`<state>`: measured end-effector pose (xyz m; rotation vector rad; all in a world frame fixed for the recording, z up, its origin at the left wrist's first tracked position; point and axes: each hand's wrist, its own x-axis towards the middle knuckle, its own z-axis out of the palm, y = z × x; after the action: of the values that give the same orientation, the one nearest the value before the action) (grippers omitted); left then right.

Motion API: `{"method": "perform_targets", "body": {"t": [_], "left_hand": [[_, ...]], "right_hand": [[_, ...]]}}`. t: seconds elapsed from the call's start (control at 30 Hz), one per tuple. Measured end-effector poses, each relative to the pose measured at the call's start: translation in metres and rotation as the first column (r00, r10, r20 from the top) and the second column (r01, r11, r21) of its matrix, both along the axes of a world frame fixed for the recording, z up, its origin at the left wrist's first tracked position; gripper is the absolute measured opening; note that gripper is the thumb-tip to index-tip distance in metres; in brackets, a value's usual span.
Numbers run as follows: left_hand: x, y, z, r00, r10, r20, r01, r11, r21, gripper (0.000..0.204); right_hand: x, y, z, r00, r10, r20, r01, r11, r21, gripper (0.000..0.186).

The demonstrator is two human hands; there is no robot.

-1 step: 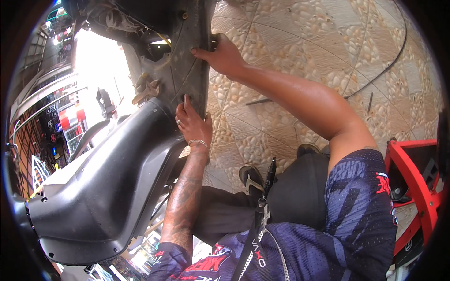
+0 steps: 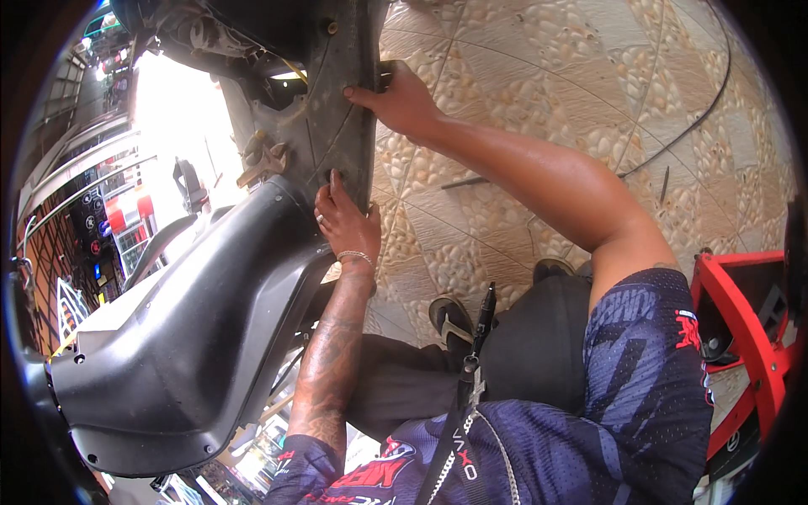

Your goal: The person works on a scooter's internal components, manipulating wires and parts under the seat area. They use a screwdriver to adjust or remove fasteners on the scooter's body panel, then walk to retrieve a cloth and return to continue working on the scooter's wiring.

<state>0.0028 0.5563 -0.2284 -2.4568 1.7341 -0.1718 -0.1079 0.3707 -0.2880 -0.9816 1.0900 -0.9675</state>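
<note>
A long, scuffed dark plastic panel (image 2: 335,135) on a scooter body runs down from the top middle. My right hand (image 2: 393,101) grips its right edge high up, thumb on the face and fingers behind. Lower down, my left hand (image 2: 347,220) holds the same panel, index fingertip at a small dark opening and thumb by the right edge. A large glossy black body cover (image 2: 185,345) lies left of my left forearm, with screw holes along its border. A thin yellow piece (image 2: 293,67) shows above, among dark parts.
The tiled floor (image 2: 547,67) carries a long black cable (image 2: 699,118) at right. A red metal frame (image 2: 736,311) stands at lower right, beside my body. My sandalled foot (image 2: 450,324) is below. Shelves of goods (image 2: 118,227) and a bright opening are at left.
</note>
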Motion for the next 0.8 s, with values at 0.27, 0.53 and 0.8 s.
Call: {"method": "perform_targets", "body": {"t": [0.27,0.53,0.8], "left_hand": [[0.003,-0.006,0.004,0.995,-0.001,-0.1,-0.001,1.0,-0.022,0.095],[0.006,-0.014,-0.006,0.999,-0.028,-0.028,0.027,0.999,-0.046,0.094],[0.002,-0.028,-0.012,0.993,0.001,0.115,0.003,0.999,-0.039,0.099]], "right_hand": [[-0.005,-0.002,0.004,0.999,-0.005,0.04,0.004,1.0,0.007,0.079],[-0.001,-0.006,0.002,0.998,-0.046,0.048,0.047,0.998,-0.031,0.077],[-0.005,-0.006,0.004,0.998,-0.026,0.053,0.025,0.999,0.022,0.079]]}}
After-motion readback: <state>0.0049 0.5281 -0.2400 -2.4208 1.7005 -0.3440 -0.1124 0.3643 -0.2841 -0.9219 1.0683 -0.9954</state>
